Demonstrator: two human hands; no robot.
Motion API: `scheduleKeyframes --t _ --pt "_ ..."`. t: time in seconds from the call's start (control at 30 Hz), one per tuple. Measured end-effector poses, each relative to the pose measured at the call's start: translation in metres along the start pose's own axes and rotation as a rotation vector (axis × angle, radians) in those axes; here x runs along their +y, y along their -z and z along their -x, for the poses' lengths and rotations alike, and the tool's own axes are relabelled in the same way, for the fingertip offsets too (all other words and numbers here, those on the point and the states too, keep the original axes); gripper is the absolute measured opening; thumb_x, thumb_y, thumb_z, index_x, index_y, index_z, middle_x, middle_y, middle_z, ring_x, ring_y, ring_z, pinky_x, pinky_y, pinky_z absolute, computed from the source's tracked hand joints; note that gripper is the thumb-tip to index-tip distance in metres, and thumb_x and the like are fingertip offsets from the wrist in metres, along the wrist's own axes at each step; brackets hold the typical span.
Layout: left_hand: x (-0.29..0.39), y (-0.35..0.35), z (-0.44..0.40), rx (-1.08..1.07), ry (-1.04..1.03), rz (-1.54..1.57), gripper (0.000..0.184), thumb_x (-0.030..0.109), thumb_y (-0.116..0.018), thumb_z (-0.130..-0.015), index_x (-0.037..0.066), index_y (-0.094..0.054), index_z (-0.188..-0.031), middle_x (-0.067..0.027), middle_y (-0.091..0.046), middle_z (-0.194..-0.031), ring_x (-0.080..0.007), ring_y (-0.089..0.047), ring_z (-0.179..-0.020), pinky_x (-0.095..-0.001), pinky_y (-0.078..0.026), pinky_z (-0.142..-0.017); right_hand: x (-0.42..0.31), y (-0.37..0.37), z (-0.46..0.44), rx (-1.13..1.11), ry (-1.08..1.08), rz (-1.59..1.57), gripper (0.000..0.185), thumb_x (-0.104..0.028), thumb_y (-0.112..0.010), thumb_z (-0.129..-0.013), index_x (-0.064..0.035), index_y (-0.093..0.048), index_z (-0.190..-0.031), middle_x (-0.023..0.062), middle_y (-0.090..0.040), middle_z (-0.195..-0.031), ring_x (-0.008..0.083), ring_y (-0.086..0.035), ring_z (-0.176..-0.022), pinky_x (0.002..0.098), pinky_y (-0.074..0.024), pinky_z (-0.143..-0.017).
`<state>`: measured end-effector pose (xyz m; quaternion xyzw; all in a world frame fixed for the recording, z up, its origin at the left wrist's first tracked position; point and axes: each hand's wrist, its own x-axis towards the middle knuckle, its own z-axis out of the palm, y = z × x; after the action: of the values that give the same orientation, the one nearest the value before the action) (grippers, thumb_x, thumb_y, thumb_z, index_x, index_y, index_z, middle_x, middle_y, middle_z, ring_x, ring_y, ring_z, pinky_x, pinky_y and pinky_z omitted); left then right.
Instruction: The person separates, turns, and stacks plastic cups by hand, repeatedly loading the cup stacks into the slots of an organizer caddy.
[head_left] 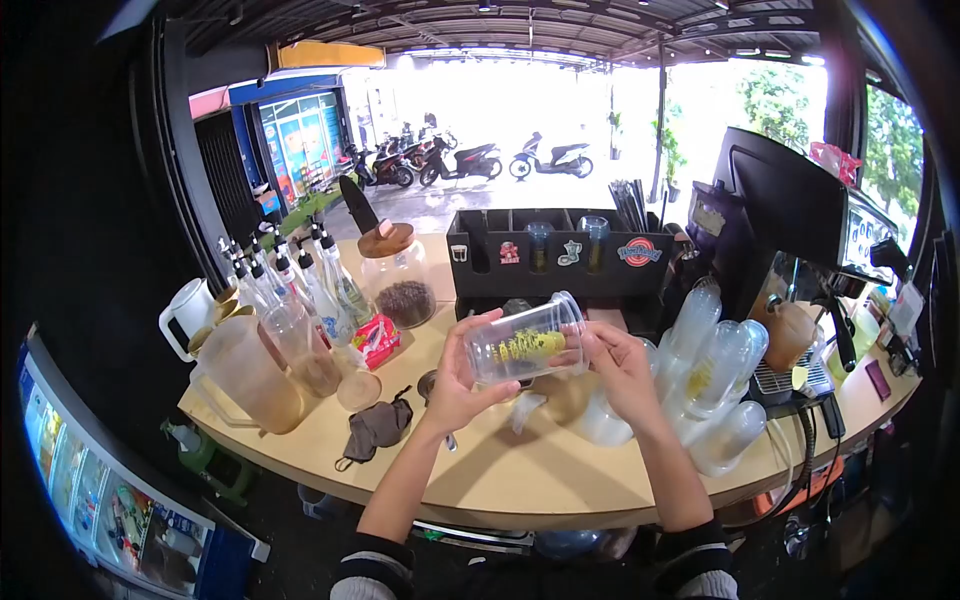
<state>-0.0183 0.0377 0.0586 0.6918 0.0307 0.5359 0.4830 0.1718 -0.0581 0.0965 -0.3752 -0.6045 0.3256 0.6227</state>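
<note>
A clear plastic cup [520, 346] with yellow-green print lies tilted on its side between my hands, above the counter. My left hand [458, 378] wraps round its base end, thumb underneath. At the rim end, my right hand [622, 372] grips the cup with fingers closed on its edge. Just right of my right hand stand several stacks of clear plastic cups [712, 375], some leaning. Below my left hand lies a dark grey cloth item with a strap [380, 428]. A crumpled white piece [526, 410] rests on the counter under the cup.
On the wooden counter [540, 480] stand a cloudy plastic pitcher [250, 375], several pump bottles [300, 275], a lidded glass jar [402, 285], a red packet [377, 342] and a black compartment organizer [555, 262]. An espresso machine [790, 330] is at right. A glass-front fridge [100, 480] stands lower left.
</note>
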Motion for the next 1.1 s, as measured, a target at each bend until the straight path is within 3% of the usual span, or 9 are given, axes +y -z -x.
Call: scheduleKeyframes --t 0.27,0.5,0.57,0.67,0.8,0.9,1.03,1.07,1.1 --pt "-0.010 0.021 -0.006 -0.016 0.158 0.097 0.063 0.007 -0.073 -0.072 -0.001 -0.041 -0.126 -0.0126 -0.046 -0.128 -0.0210 -0.047 -0.116 -0.0349 -0.041 -0.098 0.014 -0.012 -0.005 0.039 0.016 0.012 0.028 -0.014 -0.046 -0.095 0.0073 -0.056 -0.110 0.0123 -0.065 -0.098 0.0178 -0.065 -0.084 0.0270 -0.0504 -0.075" --pt "-0.021 0.022 -0.010 -0.021 0.204 0.248 0.067 0.007 -0.074 -0.071 -0.002 -0.040 -0.127 -0.0125 -0.047 -0.126 -0.0206 -0.048 -0.115 -0.0336 -0.043 -0.096 0.014 -0.014 -0.005 0.067 0.005 0.025 0.027 -0.013 -0.047 -0.095 0.0066 -0.056 -0.112 0.0119 -0.065 -0.097 0.0179 -0.065 -0.085 0.0271 -0.0505 -0.076" --pt "-0.026 0.024 -0.012 -0.038 0.184 0.151 0.073 0.016 -0.076 -0.070 -0.001 -0.037 -0.130 -0.0167 -0.044 -0.130 -0.0254 -0.047 -0.118 -0.0401 -0.049 -0.091 0.016 -0.014 -0.005 0.070 0.005 0.029 0.027 -0.013 -0.047 -0.095 0.0065 -0.056 -0.112 0.0118 -0.065 -0.098 0.0182 -0.065 -0.085 0.0274 -0.0504 -0.077" --pt "-0.027 0.021 -0.016 -0.016 0.227 0.248 0.071 0.007 -0.075 -0.070 -0.003 -0.038 -0.129 -0.0138 -0.046 -0.128 -0.0203 -0.048 -0.116 -0.0340 -0.043 -0.097 0.015 -0.013 -0.004 0.071 -0.013 0.019 0.027 -0.013 -0.048 -0.094 0.0063 -0.056 -0.112 0.0117 -0.064 -0.100 0.0190 -0.065 -0.087 0.0281 -0.0504 -0.078" --pt "-0.028 0.012 -0.018 0.004 0.211 0.233 0.067 0.011 -0.071 -0.075 0.000 -0.035 -0.130 -0.0151 -0.043 -0.131 -0.0201 -0.048 -0.116 -0.0336 -0.044 -0.095 0.019 -0.011 -0.005 0.041 -0.037 -0.049 0.027 -0.012 -0.050 -0.094 0.0066 -0.055 -0.112 0.0122 -0.064 -0.101 0.0202 -0.064 -0.090 0.0287 -0.0502 -0.080" --pt "-0.031 0.008 -0.021 0.071 0.154 0.111 0.056 0.019 -0.063 -0.083 0.003 -0.034 -0.128 -0.0136 -0.047 -0.125 -0.0186 -0.050 -0.110 -0.0310 -0.048 -0.089 0.022 -0.017 -0.005 0.058 0.010 -0.053 0.027 -0.011 -0.050 -0.093 0.0068 -0.053 -0.114 0.0128 -0.064 -0.101 0.0210 -0.064 -0.092 0.0297 -0.0499 -0.081" --pt "-0.016 0.015 -0.043 0.064 0.388 -0.010 0.047 0.031 -0.055 -0.088 0.004 -0.035 -0.121 -0.0084 -0.049 -0.107 -0.0157 -0.052 -0.097 -0.0292 -0.046 -0.086 0.017 -0.009 -0.011 0.074 0.041 0.010 0.026 -0.009 -0.051 -0.092 0.0050 -0.053 -0.114 0.0123 -0.064 -0.103 0.0183 -0.062 -0.096 0.0301 -0.0476 -0.086" --pt "-0.021 0.020 -0.054 0.052 0.276 -0.162 0.047 0.029 -0.057 -0.087 0.003 -0.035 -0.120 -0.0086 -0.049 -0.107 -0.0158 -0.052 -0.097 -0.0289 -0.046 -0.084 0.015 -0.005 -0.014 0.076 0.043 0.010 0.026 -0.009 -0.051 -0.092 0.0050 -0.053 -0.114 0.0123 -0.064 -0.103 0.0183 -0.062 -0.096 0.0301 -0.0476 -0.086" --pt "-0.024 0.024 -0.067 0.041 0.162 -0.312 0.048 0.028 -0.060 -0.086 0.003 -0.035 -0.119 -0.0088 -0.049 -0.108 -0.0159 -0.052 -0.097 -0.0286 -0.045 -0.083 0.011 0.000 -0.017 0.107 0.119 0.217 0.028 -0.010 -0.053 -0.090 0.0028 -0.052 -0.115 0.0120 -0.064 -0.102 0.0187 -0.062 -0.094 0.0309 -0.0477 -0.084"
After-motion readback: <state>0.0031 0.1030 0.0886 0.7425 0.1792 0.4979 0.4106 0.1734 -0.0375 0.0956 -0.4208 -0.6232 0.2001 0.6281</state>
